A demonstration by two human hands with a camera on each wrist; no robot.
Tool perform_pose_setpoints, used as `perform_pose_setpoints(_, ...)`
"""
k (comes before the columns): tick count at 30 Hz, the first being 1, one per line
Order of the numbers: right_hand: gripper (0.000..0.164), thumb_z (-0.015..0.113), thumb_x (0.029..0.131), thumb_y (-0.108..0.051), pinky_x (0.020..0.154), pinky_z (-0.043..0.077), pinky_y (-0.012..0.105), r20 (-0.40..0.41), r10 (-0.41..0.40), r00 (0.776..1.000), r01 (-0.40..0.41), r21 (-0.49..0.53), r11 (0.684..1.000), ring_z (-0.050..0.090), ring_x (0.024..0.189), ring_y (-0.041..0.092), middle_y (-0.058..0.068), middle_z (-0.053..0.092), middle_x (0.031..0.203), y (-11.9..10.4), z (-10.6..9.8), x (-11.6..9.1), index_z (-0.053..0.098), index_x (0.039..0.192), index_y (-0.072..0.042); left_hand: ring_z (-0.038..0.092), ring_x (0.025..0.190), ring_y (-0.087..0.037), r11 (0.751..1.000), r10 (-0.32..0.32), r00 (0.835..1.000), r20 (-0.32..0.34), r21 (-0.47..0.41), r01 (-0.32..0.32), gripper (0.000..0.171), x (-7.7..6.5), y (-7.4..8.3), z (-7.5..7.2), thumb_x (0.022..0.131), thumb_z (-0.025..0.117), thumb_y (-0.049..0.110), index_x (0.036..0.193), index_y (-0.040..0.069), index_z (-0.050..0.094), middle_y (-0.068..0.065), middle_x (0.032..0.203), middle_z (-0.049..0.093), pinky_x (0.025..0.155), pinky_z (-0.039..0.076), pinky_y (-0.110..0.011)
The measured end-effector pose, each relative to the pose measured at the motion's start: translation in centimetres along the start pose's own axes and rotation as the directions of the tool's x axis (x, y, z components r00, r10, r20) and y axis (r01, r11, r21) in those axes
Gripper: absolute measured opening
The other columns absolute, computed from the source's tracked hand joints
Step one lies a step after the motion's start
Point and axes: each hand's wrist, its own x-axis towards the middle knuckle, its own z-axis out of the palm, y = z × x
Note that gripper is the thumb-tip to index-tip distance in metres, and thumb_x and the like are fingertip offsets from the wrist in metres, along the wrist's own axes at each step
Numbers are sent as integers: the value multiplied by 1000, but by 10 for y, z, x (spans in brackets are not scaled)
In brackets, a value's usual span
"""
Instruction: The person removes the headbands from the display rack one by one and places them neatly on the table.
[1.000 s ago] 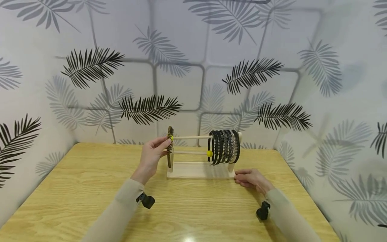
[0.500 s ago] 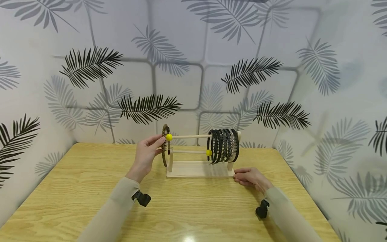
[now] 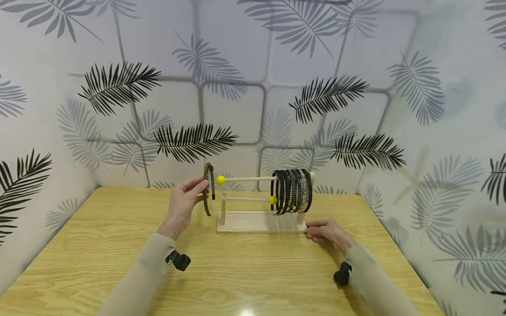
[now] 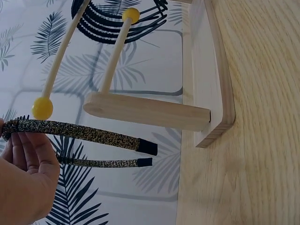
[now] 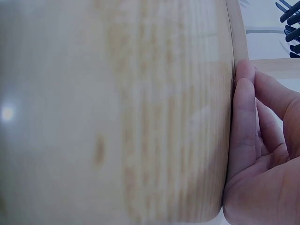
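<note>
My left hand [image 3: 179, 206] pinches a glittery gold-and-black headband [image 4: 84, 131] near its top, the two dark-tipped ends hanging downward in the head view. The headband is just left of the yellow ball [image 3: 220, 180] that caps the upper rod of a wooden headband stand [image 3: 253, 222], with a gap between them. Several black and sparkly headbands [image 3: 292, 191] hang bunched at the right end of the stand. At the base's right front corner, my right hand [image 3: 330, 232] grips the edge between thumb and fingers, low against the table.
A shorter lower rod [image 4: 114, 56] ends in its own yellow ball [image 3: 273, 200]. The stand has a low upright post [image 3: 223, 208] on its left. A wood-grain table [image 3: 253, 272] lies beneath, with leaf-patterned walls [image 3: 237, 109] behind and at both sides.
My left hand has drawn the headband leftward, off the end of the upper rod and past its yellow ball. The right hand stays at the base corner.
</note>
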Motion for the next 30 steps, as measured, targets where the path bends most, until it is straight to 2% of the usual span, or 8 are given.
perform_pose_setpoints(8,46,66,94,-9,67,57,19,-11,-4,1000,4,-5,1000,71,79,6,2,75,96,2,0,1,54,137,4,65,87,-4,998,17,1000,-3,57,-16,39,1,-3,-12,95,66,17,128,-4,60,13,95,66,79,55,-20)
perform_pose_setpoints(15,48,65,94,-9,67,57,19,-7,-4,1000,4,-2,1000,71,79,6,1,75,97,1,0,1,52,138,4,65,86,-3,999,12,1000,-18,35,-12,44,2,-6,-28,95,66,18,131,-6,58,14,95,67,79,55,-19)
perform_pose_setpoints(24,48,65,94,-10,68,57,19,-10,-2,1000,2,-8,1000,71,80,6,2,75,98,0,-1,-2,52,138,4,63,87,-3,999,-3,1000,-20,53,4,47,1,-5,-44,93,69,21,132,-5,58,14,97,66,80,55,-20)
perform_pose_setpoints(30,48,66,94,-11,68,57,19,-8,1,1000,-1,-6,1000,71,80,6,2,75,98,1,0,-1,52,138,4,63,89,-3,999,-1,1000,13,52,0,47,2,-7,-56,93,70,23,130,-3,59,15,97,66,83,55,-21)
